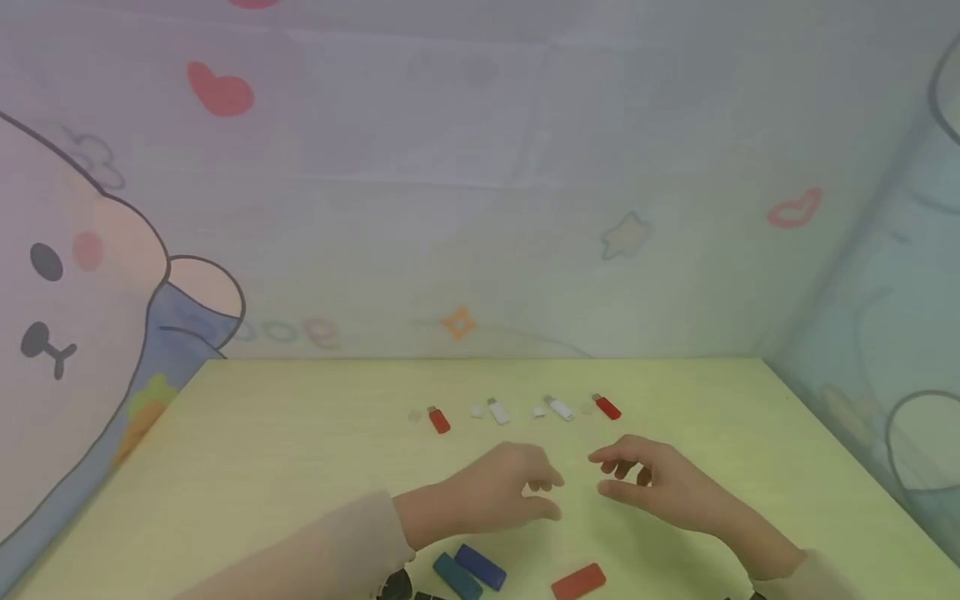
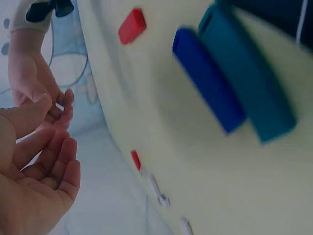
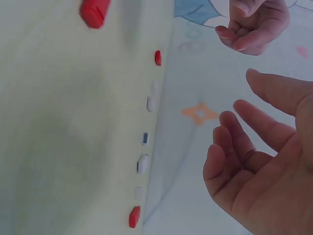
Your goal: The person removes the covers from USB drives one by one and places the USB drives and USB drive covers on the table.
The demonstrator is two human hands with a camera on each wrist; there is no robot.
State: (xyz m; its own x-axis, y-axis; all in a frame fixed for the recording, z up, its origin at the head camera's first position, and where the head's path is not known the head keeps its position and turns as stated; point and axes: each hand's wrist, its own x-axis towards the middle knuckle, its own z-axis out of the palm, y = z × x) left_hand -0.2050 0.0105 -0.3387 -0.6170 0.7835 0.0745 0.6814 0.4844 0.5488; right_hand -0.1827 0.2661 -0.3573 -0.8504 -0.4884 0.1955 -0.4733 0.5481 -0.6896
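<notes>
My left hand (image 1: 491, 492) hovers over the middle of the table, its fingers loosely bent and nothing between them. Facing it is my right hand (image 1: 667, 483), also bare, with a gap between thumb and fingers. Closest to the left wrist lie a teal oblong block (image 1: 457, 577) and a blue one (image 1: 481, 567), side by side. A red oblong block (image 1: 578, 581) rests at the front, between the two wrists. Farther back stand out a red USB stick (image 1: 439, 420), a white USB stick (image 1: 498, 411), another white USB stick (image 1: 559, 407) and a second red USB stick (image 1: 607, 407).
Small pale pieces, such as a white one (image 1: 538, 412), lie beside the USB sticks. The pale yellow table (image 1: 300, 433) ends at a printed cloth backdrop (image 1: 450, 167), which also runs along the sides. A dark object (image 2: 283, 19) shows at the left wrist view's corner.
</notes>
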